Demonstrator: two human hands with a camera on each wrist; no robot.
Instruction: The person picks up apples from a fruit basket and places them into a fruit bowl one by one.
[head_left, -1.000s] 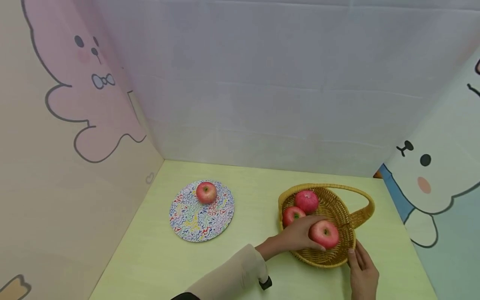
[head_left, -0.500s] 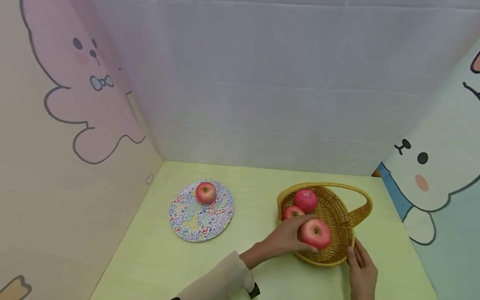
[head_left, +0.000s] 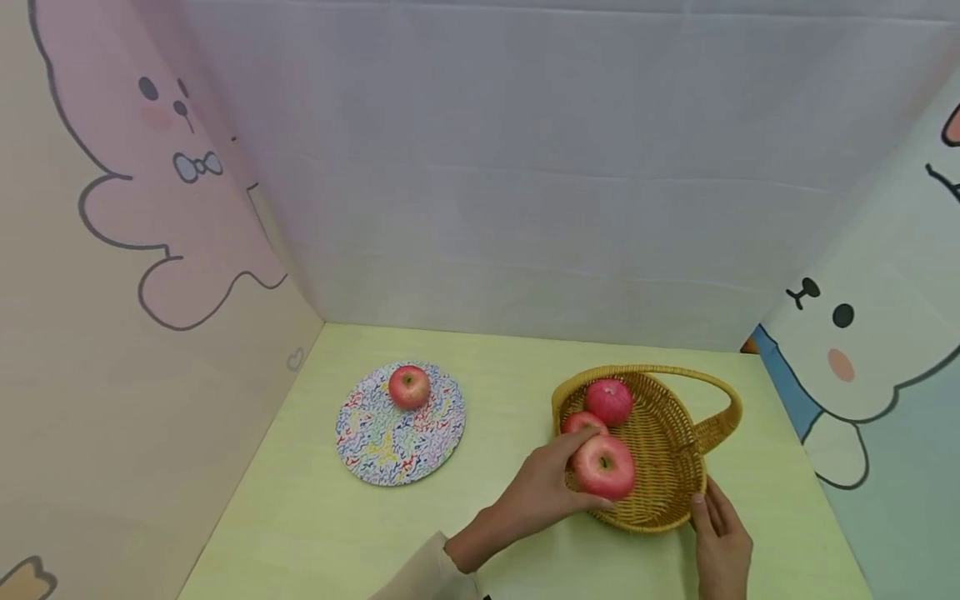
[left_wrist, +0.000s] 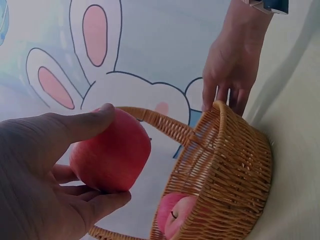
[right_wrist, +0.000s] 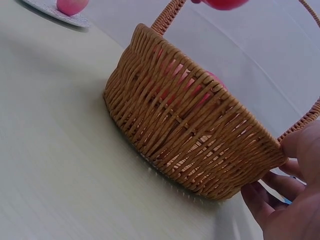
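My left hand [head_left: 536, 492] grips a red apple [head_left: 604, 467] between thumb and fingers, above the near left part of a wicker basket [head_left: 660, 475]. In the left wrist view this apple [left_wrist: 112, 152] is raised over the basket's rim. Two more apples lie inside the basket: a deep pink one [head_left: 609, 402] at the back and a red one [head_left: 583, 423] partly hidden by my left hand. My right hand [head_left: 722, 537] holds the basket's near right rim, with the thumb on top and fingers against the outer wall, as the right wrist view shows.
A round plate [head_left: 390, 442] with a colourful squiggle pattern stands left of the basket, bearing one apple [head_left: 409, 387]. The basket's tall handle [head_left: 697, 375] arches across its far side. Walls with cartoon animals enclose the pale yellow table [head_left: 300, 517].
My left hand has carried its apple leftward, from the middle of the basket to its left side. The right hand stays on the rim; the basket and plate keep their places.
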